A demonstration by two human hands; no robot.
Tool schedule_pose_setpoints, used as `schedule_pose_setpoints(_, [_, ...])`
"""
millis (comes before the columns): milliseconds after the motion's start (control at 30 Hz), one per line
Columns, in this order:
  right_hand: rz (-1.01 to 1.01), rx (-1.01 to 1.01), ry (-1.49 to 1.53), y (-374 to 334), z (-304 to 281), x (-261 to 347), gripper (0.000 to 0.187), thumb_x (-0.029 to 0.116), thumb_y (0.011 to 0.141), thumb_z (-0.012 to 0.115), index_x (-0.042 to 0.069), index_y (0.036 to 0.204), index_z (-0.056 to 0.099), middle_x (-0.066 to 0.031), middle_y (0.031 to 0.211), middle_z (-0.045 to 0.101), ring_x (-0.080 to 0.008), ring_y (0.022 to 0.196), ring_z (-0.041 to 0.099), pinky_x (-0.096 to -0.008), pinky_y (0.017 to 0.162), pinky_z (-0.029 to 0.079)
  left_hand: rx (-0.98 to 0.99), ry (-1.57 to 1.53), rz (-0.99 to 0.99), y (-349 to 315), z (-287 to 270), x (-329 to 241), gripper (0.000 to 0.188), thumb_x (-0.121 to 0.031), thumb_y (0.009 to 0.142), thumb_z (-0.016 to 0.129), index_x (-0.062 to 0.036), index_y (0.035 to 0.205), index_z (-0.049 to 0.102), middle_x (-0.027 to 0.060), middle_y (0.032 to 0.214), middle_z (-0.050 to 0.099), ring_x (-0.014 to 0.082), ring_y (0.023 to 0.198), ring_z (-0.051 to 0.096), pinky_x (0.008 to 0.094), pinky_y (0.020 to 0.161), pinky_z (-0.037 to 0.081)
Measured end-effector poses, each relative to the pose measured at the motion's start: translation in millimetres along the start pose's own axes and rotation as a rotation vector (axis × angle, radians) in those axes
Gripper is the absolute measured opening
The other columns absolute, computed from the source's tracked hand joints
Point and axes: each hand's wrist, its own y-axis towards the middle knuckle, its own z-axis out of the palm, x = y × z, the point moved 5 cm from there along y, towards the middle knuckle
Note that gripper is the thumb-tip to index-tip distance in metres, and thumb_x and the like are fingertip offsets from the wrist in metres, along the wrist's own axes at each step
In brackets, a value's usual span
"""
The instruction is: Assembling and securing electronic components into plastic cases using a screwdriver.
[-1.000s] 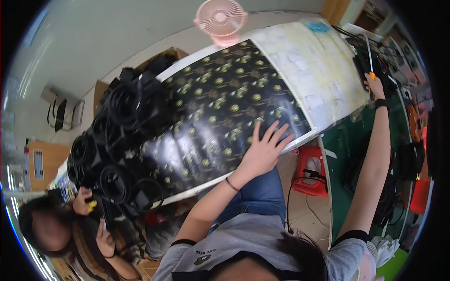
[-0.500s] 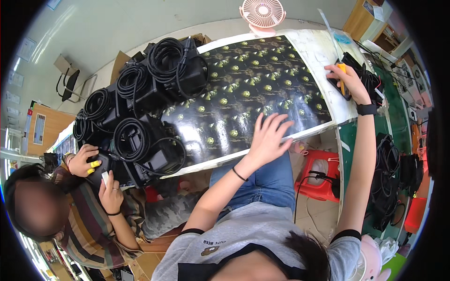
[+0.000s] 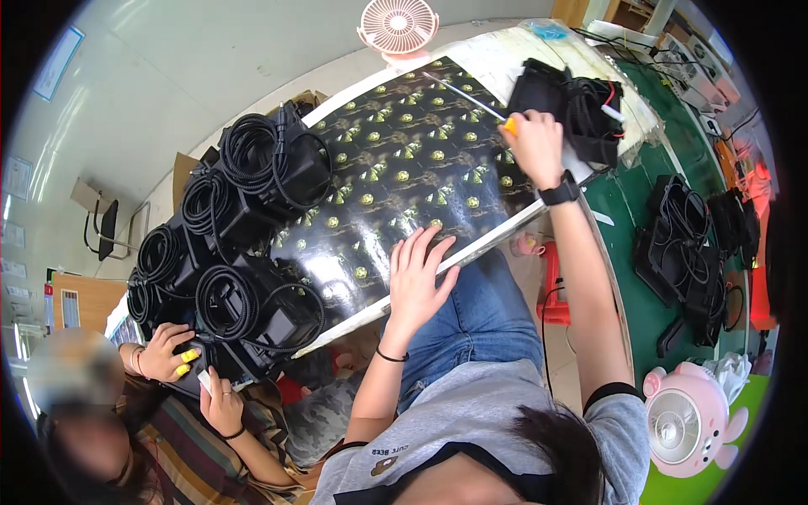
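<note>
Right hand (image 3: 534, 145) closed around a screwdriver (image 3: 471, 99), yellow handle just showing at the fist, thin shaft lying out over the patterned table (image 3: 396, 168) toward the far edge. A second ago that hand was reaching well off to the right end of the table; half a second ago it was over the black unit (image 3: 566, 103); now it has drawn back a little, tool in grip, with the unit just beyond the knuckles at the table's right end, red and white wires showing on its top. Reads as the tool picked up and brought to the unit, so work on that unit looks about to begin rather than under way. Left hand (image 3: 418, 282) open, fingers spread, flat on the table's near edge, holding nothing; it has stayed there across all three looks, likely as a brace. Black watch on the right wrist. On the table's left end, a crowd of black boxes with coiled cables (image 3: 244, 236), stacked close together and taking up that whole end. At that same end another person's hands (image 3: 168, 352), yellow-tipped fingers, rest on one box. Pink fan (image 3: 398, 25) stands at the table's far edge. To the right of the table, a green mat (image 3: 652, 278) with more black units and cable loops (image 3: 686, 244); a small pink pig-shaped fan (image 3: 686, 417) nearer the body.
</note>
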Motion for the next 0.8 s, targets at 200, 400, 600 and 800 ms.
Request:
schedule_pose_setpoints(200, [-0.249, 0.202, 0.917, -29.2, -39.8, 99.8, 0.03, 0.028, 0.089, 0.071, -0.001, 0.091, 0.063, -0.0244, 0.121, 0.064, -0.0304, 0.096, 0.067, -0.04, 0.081, 0.052, -0.039, -0.021, -0.111, 3.8, -5.1, -2.2, 0.065, -0.027, 0.08, 0.076, -0.0076, 0.138, 0.051, 0.0151, 0.145, 0.046, 0.0362, 0.131, 0.046, 0.0488, 0.11, 0.036])
schedule_pose_setpoints(400, [0.105, 0.675, 1.853, -65.2, -94.3, 93.2, 0.019, 0.022, 0.104, 0.05, 0.004, 0.098, 0.054, -0.0218, 0.127, 0.063, -0.0111, 0.081, 0.069, -0.0176, 0.052, 0.05, -0.571, -0.042, 0.024, -7.9, -36.4, -10.7, 0.036, -0.009, 0.07, 0.075, -0.0102, 0.105, 0.07, 0.0081, 0.112, 0.066, 0.0303, 0.106, 0.063, 0.0403, 0.093, 0.047])
schedule_pose_setpoints(600, [0.279, 0.451, 1.89, -92.8, -78.0, 36.6, 0.022, 0.025, 0.104, 0.051, 0.005, 0.097, 0.057, -0.0194, 0.121, 0.065, -0.0093, 0.077, 0.063, -0.0186, 0.05, 0.049, -0.531, 0.015, 0.155, 15.7, -27.9, -43.2, 0.043, -0.015, 0.071, 0.077, -0.0133, 0.113, 0.069, 0.0037, 0.117, 0.065, 0.0242, 0.099, 0.065, 0.0356, 0.085, 0.052])
schedule_pose_setpoints(800, [0.316, 0.423, 1.758, -93.4, -57.2, 44.3, 0.023, 0.018, 0.103, 0.052, 0.005, 0.119, 0.061, -0.0136, 0.142, 0.052, -0.0057, 0.084, 0.061, -0.0175, 0.056, 0.05, -0.204, 0.441, -0.075, 28.5, -17.8, -39.3, 0.075, -0.027, 0.074, 0.077, -0.0075, 0.141, 0.051, 0.0065, 0.144, 0.051, 0.0264, 0.12, 0.054, 0.0371, 0.1, 0.042])
